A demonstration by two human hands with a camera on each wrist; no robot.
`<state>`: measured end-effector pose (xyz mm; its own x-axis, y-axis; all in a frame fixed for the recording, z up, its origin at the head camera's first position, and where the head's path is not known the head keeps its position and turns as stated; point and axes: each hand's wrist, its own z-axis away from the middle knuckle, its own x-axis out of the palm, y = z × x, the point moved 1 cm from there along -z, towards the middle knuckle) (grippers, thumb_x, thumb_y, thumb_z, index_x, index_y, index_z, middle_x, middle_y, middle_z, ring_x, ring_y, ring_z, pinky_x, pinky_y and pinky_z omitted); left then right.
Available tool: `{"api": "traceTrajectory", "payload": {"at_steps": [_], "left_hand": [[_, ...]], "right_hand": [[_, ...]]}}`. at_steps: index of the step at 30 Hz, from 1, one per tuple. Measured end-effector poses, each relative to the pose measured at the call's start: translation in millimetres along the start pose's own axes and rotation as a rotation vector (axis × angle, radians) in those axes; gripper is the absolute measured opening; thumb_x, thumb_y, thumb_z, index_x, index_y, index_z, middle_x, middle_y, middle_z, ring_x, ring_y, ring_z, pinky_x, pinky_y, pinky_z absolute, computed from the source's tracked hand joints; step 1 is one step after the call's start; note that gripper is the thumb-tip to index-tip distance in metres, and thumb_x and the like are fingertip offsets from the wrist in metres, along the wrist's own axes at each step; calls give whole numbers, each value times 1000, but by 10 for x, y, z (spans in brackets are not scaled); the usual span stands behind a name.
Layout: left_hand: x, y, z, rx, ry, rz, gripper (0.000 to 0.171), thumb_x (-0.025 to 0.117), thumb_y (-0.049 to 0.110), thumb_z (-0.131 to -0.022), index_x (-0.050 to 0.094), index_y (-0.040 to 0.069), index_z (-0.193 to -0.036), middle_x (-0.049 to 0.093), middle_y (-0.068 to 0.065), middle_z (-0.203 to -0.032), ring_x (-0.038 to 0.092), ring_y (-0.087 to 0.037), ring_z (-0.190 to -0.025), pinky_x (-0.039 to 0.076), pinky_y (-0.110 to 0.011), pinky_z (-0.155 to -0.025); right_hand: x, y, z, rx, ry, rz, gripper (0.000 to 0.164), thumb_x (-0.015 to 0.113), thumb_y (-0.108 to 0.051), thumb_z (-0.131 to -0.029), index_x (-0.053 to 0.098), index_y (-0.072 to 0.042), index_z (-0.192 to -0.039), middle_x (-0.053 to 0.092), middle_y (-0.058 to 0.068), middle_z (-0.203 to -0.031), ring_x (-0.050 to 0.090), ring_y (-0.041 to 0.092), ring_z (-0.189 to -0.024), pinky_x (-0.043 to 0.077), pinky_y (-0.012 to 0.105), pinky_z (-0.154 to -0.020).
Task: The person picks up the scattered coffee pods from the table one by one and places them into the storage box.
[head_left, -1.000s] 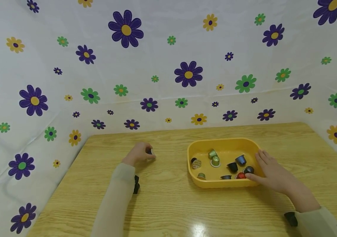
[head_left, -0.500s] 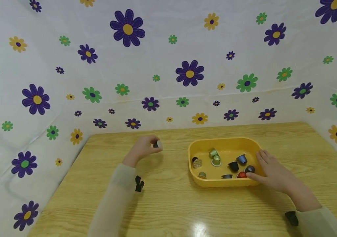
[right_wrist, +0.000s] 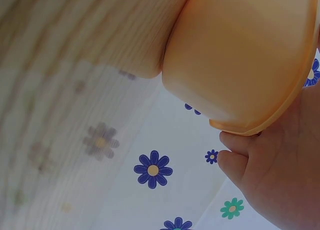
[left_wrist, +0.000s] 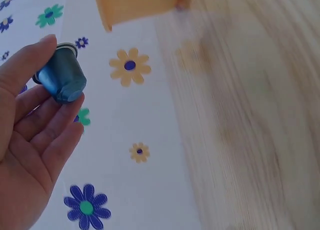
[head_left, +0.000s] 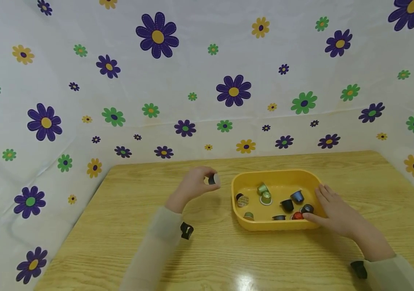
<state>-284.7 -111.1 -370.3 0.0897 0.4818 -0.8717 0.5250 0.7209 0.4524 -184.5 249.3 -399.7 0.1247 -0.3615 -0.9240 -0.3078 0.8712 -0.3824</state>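
My left hand (head_left: 194, 184) pinches a coffee capsule (head_left: 212, 179) between thumb and fingers, above the table just left of the yellow tray (head_left: 283, 225). In the left wrist view the capsule (left_wrist: 62, 75) is a glossy teal-blue cup, its narrow end toward the fingertips. My right hand (head_left: 337, 214) rests on the tray's right end, fingers extended along the rim and thumb across the front corner. Inside the tray lie several capsules, among them a green one (head_left: 266, 197), a blue one (head_left: 297, 196), a black one (head_left: 286, 205) and a red one (head_left: 297, 216).
The wooden table (head_left: 119, 242) meets a white, flower-printed sheet (head_left: 177, 81) at its back and sides. Black straps (head_left: 186, 230) hang at both wrists. The tray's raised wall (right_wrist: 240, 55) fills much of the right wrist view.
My left hand has lifted the capsule from the table and carried it right, toward the tray. The right hand and the tray have stayed in place.
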Motion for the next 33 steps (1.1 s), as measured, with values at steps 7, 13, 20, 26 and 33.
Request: {"api": "traceTrajectory", "payload": {"at_steps": [7, 13, 20, 26, 33], "left_hand": [[115, 293, -60, 86, -43, 26, 36, 69, 22, -78, 61, 1, -106, 61, -5, -96, 54, -15, -85, 45, -29, -77], [258, 518, -127, 105, -92, 31, 42, 68, 27, -78, 59, 2, -111, 61, -4, -101, 54, -12, -89, 44, -24, -80], [423, 707, -181, 180, -100, -36, 39, 68, 29, -78, 61, 4, -107, 62, -2, -98, 55, -11, -86, 44, -20, -77], [531, 800, -220, 202, -125, -17, 38, 68, 27, -78, 61, 5, -108, 61, 0, -98, 54, -8, -87, 43, -17, -77], [593, 847, -241, 192, -139, -2, 39, 68, 27, -78, 61, 5, -108, 61, 0, -99, 54, -7, -88, 43, -16, -78]], "right_hand": [[-2, 0, 5, 1, -1, -14, 91, 50, -51, -84, 17, 18, -132, 8, 36, -137, 4, 46, -126, 9, 56, -99], [-6, 2, 8, 8, -4, -10, 91, 50, -51, -84, 17, 18, -132, 8, 35, -137, 4, 46, -126, 10, 57, -99], [7, 9, 2, -2, -7, -22, 90, 51, -50, -84, 16, 17, -132, 8, 35, -137, 4, 46, -126, 9, 57, -99], [12, 13, 2, -2, -5, -23, 90, 51, -50, -84, 16, 17, -132, 7, 35, -138, 3, 45, -127, 10, 58, -98], [3, 8, 6, -3, -10, -32, 90, 50, -50, -84, 15, 17, -132, 6, 35, -138, 1, 45, -127, 8, 56, -99]]}}
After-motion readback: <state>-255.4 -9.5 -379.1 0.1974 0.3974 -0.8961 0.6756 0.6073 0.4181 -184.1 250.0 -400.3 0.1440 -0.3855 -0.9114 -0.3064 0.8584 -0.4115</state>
